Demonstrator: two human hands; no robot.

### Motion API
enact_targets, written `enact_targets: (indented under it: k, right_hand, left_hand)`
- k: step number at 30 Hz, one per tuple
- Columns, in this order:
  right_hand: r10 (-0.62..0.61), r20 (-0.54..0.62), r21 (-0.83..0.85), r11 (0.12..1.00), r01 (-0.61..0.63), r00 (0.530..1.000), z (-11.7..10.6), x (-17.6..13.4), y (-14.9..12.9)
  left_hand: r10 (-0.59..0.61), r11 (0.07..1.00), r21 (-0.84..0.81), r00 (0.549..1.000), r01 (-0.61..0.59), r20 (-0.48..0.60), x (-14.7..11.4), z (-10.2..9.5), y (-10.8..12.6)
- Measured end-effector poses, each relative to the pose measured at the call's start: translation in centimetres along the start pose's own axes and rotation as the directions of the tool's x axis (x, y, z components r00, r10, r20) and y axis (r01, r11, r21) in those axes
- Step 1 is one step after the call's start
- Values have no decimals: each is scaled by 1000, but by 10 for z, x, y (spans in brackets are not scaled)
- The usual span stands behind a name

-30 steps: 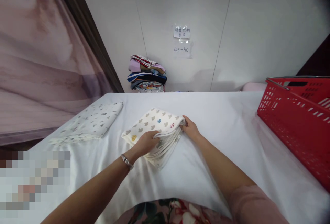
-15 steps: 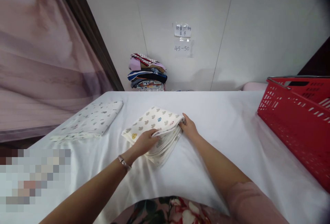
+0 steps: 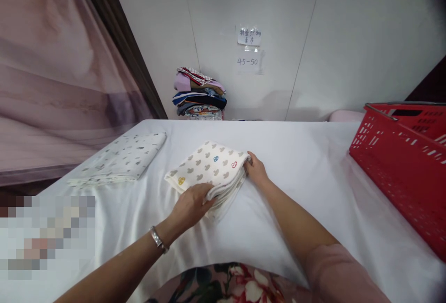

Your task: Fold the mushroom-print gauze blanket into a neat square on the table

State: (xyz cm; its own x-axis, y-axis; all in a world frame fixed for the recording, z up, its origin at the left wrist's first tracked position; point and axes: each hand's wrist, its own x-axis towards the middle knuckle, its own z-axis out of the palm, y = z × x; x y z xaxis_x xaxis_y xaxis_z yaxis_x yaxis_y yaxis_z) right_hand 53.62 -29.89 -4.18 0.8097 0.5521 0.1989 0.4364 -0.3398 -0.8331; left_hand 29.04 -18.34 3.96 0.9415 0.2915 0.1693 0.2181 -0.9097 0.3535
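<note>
A folded cream cloth (image 3: 205, 166) printed with grey mushroom-like shapes and a few coloured ones lies in the middle of the white-covered table (image 3: 296, 219). Its layers show along the near right edge. My left hand (image 3: 191, 203) grips the near corner, thumb and fingers closed around the layers. At the far right corner, my right hand (image 3: 256, 169) pinches the cloth's edge; its fingertips are partly hidden by the fabric. To the left lies another folded white cloth (image 3: 121, 159) with small dark prints, touched by neither hand.
A red plastic basket (image 3: 400, 173) stands at the right edge of the table. Beyond the far edge, a stack of folded fabrics (image 3: 200, 94) rises against the wall. A pink curtain (image 3: 62, 84) hangs at the left. Handwritten paper signs (image 3: 248, 61) are taped to the wall.
My left hand has moved down and slightly left along the cloth's near corner, and that raised edge now lies lower. My right hand stays at its corner. The view has shifted slightly.
</note>
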Motion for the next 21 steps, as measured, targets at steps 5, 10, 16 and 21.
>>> enact_targets:
  k: [5, 10, 16, 21]
  right_hand:
    - [17, 3, -4, 1000, -17, 1000, -1, -1, -2]
    - [17, -3, -30, 999, -17, 1000, 0, 0, -3]
    - [20, 14, -29, 999, -20, 1000, -2, -1, -5]
    - [-24, 44, -29, 999, 25, 999, -4, -7, -11]
  left_hand:
    - [-323, 917, -248, 947, 313, 1, 16, -12, -8]
    - [-525, 629, -629, 846, 457, 90, 29, -20, -21]
    - [-576, 454, -765, 806, 458, 140, 37, -28, -23]
    - [-550, 407, -803, 819, 435, 164, 39, -29, -24]
